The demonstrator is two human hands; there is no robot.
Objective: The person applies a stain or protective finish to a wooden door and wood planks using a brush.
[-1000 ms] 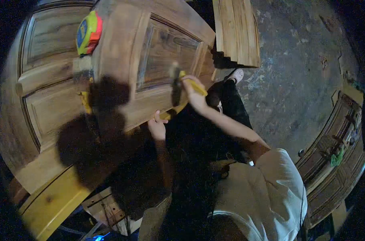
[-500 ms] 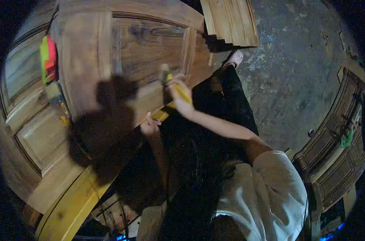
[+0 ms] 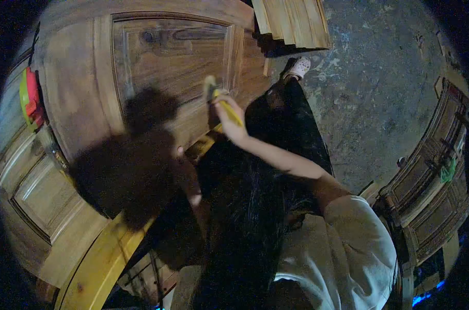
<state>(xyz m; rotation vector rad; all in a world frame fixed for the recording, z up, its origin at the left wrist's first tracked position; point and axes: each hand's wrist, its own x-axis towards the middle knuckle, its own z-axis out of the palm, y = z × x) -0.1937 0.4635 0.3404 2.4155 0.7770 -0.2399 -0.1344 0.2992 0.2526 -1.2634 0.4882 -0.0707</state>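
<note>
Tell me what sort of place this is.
Probably a woodworking shop that makes doors: a panelled wooden door lies under the right hand, which holds a yellow-handled tool; sawn planks are stacked beyond it; more panelled doors are at the right.

Door panel (image 3: 90, 88) bare left of right hand (image 3: 232, 126) and its yellow-handled tool (image 3: 227, 109); tape measure (image 3: 30, 98) at far left edge. Plank stack (image 3: 296, 20) blocks past top corner. Concrete floor (image 3: 379, 93) open right.
</note>
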